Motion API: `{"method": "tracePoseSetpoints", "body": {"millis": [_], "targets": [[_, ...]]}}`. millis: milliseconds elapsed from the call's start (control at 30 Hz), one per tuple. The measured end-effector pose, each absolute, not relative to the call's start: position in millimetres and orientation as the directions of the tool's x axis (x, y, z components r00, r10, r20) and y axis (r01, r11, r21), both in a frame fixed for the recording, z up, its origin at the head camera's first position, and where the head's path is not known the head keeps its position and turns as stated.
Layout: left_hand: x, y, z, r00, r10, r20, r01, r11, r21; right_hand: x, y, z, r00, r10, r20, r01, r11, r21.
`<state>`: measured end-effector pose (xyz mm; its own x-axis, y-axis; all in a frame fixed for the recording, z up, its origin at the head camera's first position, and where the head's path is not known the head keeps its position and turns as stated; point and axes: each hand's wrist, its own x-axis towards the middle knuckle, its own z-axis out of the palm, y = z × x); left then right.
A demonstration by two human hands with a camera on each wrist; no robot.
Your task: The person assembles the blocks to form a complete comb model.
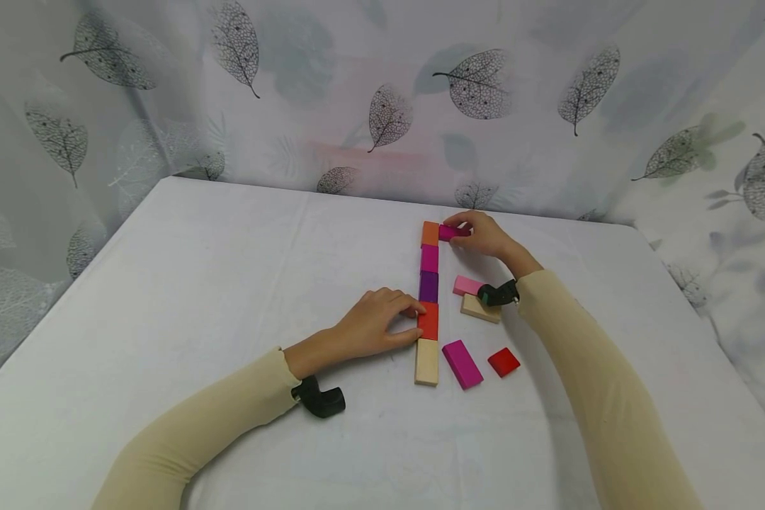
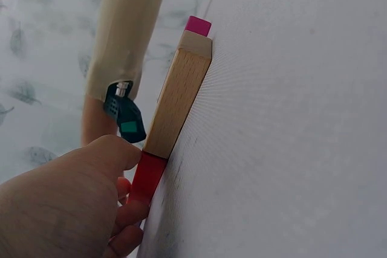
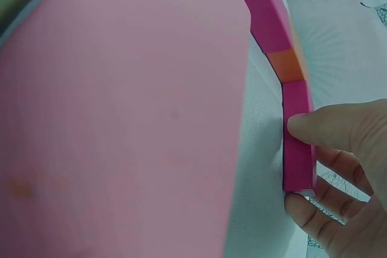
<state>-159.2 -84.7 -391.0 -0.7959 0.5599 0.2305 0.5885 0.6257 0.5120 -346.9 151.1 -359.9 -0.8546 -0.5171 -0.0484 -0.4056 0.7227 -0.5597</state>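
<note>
A row of blocks runs away from me in the head view: a plain wooden block (image 1: 426, 363), a red-orange block (image 1: 428, 321), a purple block (image 1: 428, 287), a magenta block (image 1: 429, 258) and an orange block (image 1: 430, 233). My left hand (image 1: 372, 324) holds the red-orange block from its left side, thumb near the wooden block. At the far end, my right hand (image 1: 481, 234) pinches another magenta block (image 3: 296, 161) between thumb and fingers. That block lies crosswise, its end right at the orange block's right side, making a corner.
Right of the row lie a pink block (image 1: 467, 285), a wooden block (image 1: 481, 309) partly under the right wrist camera (image 1: 499, 293), a loose magenta block (image 1: 462, 365) and a red block (image 1: 503, 362). A leaf-patterned curtain (image 1: 331, 92) hangs behind the white table (image 1: 229, 248).
</note>
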Motion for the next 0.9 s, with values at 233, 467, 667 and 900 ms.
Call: {"method": "tracePoseSetpoints", "body": {"millis": [233,467,667,900], "targets": [[-159.2,-84.4,-391.4,-0.797,0.56,0.227,0.588,0.629,0.509,-349.0,152.0,-361.3,-0.851,-0.524,-0.042,-0.412,0.714,-0.567],[-158.6,-84.4,-390.4,-0.799,0.56,0.219,0.583,0.63,0.513,-347.9,152.0,-362.2,-0.853,-0.52,-0.038,-0.407,0.709,-0.576],[-158.7,-84.4,-390.9,-0.795,0.562,0.229,0.589,0.625,0.512,-346.1,149.7,-359.8,-0.863,-0.502,-0.063,-0.373,0.715,-0.591],[-159.5,-84.3,-392.3,-0.798,0.559,0.225,0.586,0.632,0.507,-342.1,144.2,-357.4,-0.89,-0.445,-0.103,-0.306,0.748,-0.589]]}}
